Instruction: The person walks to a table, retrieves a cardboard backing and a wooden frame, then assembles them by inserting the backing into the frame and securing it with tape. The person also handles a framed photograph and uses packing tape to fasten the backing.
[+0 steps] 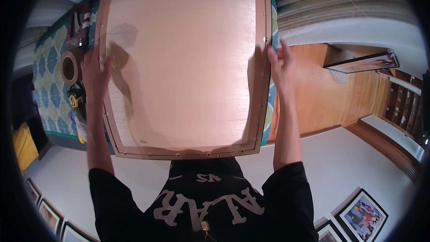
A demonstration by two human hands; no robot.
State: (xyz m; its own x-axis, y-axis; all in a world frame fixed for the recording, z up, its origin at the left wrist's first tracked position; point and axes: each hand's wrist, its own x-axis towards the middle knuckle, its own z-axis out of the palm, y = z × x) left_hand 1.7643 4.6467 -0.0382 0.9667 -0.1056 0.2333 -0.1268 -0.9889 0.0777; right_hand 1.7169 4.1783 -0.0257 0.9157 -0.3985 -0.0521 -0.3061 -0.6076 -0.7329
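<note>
A large rectangular picture frame [183, 62] lies before me with its back up. It has a pale backing board, a brown border along the edges and small fasteners spaced along that border. At its left edge is my left hand [96, 66], thumb apart from the fingers and over the border. My right hand [283, 60] is beside the right edge, fingers apart and slightly curled. Neither hand visibly grips the frame; whether the fingertips touch it is hard to make out. Both hands cast shadows on the board.
Under the frame is a green-blue patterned cloth [49, 80]. Left of my left hand are a roll of brown tape [70, 67], a yellow-black tape measure [76, 97] and a dark red tool [79, 23]. A framed picture [363, 64] leans on the wooden floor [309, 89] at right.
</note>
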